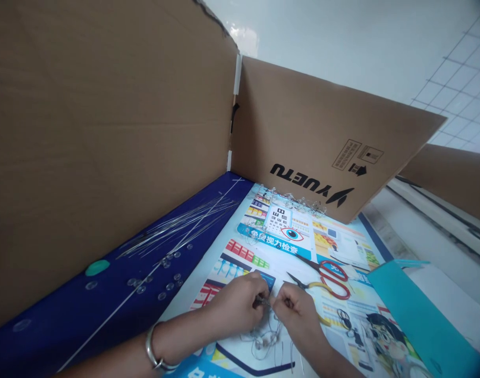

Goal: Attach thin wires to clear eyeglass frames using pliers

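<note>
My left hand (237,302) and my right hand (297,307) meet low in the middle of the view, fingertips pinched together on a small clear bead and thin wire piece (265,302). Under the hands lies a tangle of thin wire with clear beads (265,338) on a printed poster (302,241). A silver bangle (155,349) circles my left wrist. Red-handled scissors (330,273) and yellow-handled pliers (308,286) lie just beyond my right hand.
Cardboard walls (106,131) stand at the left and back. A bundle of straight wires (177,228), loose clear beads (161,278) and a teal disc (97,268) lie on the blue cloth. A teal box (413,310) sits at the right. Finished clear pieces (298,202) line the back wall.
</note>
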`<state>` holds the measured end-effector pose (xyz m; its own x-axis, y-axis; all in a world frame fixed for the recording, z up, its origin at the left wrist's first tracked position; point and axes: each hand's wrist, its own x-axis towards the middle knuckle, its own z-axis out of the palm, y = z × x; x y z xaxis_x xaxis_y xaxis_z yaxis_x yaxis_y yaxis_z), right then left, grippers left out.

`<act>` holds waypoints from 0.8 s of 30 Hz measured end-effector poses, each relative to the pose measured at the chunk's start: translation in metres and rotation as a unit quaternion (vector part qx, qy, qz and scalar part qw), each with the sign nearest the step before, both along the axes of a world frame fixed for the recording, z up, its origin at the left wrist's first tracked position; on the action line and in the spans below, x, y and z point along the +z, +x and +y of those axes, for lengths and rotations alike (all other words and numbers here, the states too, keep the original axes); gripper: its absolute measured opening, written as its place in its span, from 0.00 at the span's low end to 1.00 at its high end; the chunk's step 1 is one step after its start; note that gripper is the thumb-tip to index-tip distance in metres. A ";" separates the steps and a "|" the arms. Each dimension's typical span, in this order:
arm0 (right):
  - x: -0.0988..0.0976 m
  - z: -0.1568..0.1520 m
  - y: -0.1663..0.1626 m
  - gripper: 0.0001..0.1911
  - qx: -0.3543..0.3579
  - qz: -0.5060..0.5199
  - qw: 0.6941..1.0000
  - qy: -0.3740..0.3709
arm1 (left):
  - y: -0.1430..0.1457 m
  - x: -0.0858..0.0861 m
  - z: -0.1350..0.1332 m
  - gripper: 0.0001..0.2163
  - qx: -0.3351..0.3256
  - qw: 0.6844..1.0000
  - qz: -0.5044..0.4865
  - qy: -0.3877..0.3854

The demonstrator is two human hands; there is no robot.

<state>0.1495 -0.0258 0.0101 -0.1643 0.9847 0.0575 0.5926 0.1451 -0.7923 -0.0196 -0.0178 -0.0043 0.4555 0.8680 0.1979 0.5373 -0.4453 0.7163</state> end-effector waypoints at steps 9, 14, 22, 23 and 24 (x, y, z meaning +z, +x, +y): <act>-0.002 0.000 0.004 0.10 0.019 0.010 1.000 -0.018 | -0.002 0.007 0.004 0.07 -0.035 0.998 -0.037 -0.030; -0.002 0.001 0.006 0.11 0.051 0.010 0.999 0.002 | -0.001 0.008 0.008 0.10 -0.037 0.997 -0.046 -0.043; -0.001 0.004 0.011 0.13 0.127 0.004 0.988 0.093 | -0.003 0.007 0.008 0.09 -0.037 0.994 -0.063 -0.076; -0.001 0.004 0.011 0.13 0.127 0.002 0.986 0.109 | -0.003 0.007 0.008 0.09 -0.039 0.994 -0.066 -0.078; -0.002 0.004 0.012 0.12 0.126 0.002 0.985 0.121 | -0.003 0.007 0.008 0.09 -0.041 0.994 -0.068 -0.079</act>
<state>0.1611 -0.0218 0.0084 -0.4006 0.8704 0.2862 0.5113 0.4716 -0.7185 -0.0230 -0.0096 0.0028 0.5048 0.8539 0.1265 0.3966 -0.3596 0.8446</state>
